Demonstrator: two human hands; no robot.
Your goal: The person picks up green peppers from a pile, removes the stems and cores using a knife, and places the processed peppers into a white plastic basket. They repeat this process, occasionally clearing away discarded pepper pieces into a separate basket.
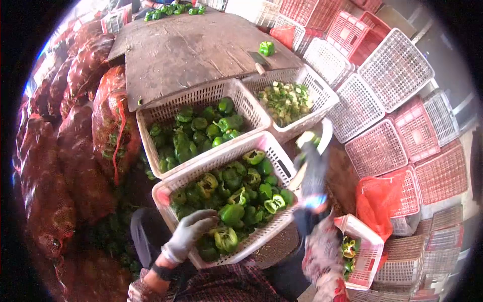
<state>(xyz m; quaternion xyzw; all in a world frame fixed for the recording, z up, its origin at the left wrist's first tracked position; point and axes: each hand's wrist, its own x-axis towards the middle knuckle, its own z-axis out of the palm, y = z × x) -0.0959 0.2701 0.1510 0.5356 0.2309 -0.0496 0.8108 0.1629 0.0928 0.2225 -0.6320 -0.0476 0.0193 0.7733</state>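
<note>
My left hand (193,232), in a pale glove, is open, fingers stretched over the near white crate (161,194) of green bell peppers. Its fingertips are right beside a whole-looking pepper (232,215), and a cut-open pepper (226,240) lies just below them. My right hand (315,173), in a dark grey glove, is raised past the crate's right side and closed round a pale green-and-white pepper piece (307,138). A white curved strip (327,135) shows beside those fingers; I cannot tell whether that hand grips it too.
Behind stand a crate of whole peppers (193,126) and a crate of chopped pale pieces (287,100). A wooden table (186,50) bears a cleaver (259,64) and one pepper (266,48). Red mesh sacks (75,151) line the left; stacked crates (377,151) fill the right.
</note>
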